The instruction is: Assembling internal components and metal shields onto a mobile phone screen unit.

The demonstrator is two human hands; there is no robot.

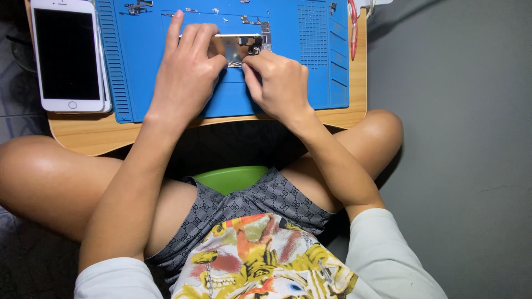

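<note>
- Gripping a small opened phone body of silvery metal [239, 49], both hands work over the blue silicone repair mat [166, 83], which lies on a light wooden lap table [88, 135].
- The left hand [185, 72] lies over the left part of the metal body, its fingers curled down on it and the forefinger stretched out toward the top of the mat.
- The right hand [280, 83] pinches at the lower right edge of the same body; thumb and forefinger are pressed together, though whether a tool or a tiny part sits between them cannot be told.
- As a judgement of progress: the body is already open, with bare metal and dark inner parts showing, and small loose parts [138, 8] lie near the mat's top edge, so some dismantling looks done; the body is not closed, so work on it remains.
- Counted: two hands, one opened metal body, one mat, one table.
- One white smartphone with a dark screen [66, 55] rests face up at the table's left end, well apart from the hands; a second layer may lie beneath it, but that is unclear.
- One red-handled tool [353, 27] lies at the mat's right edge.
</note>
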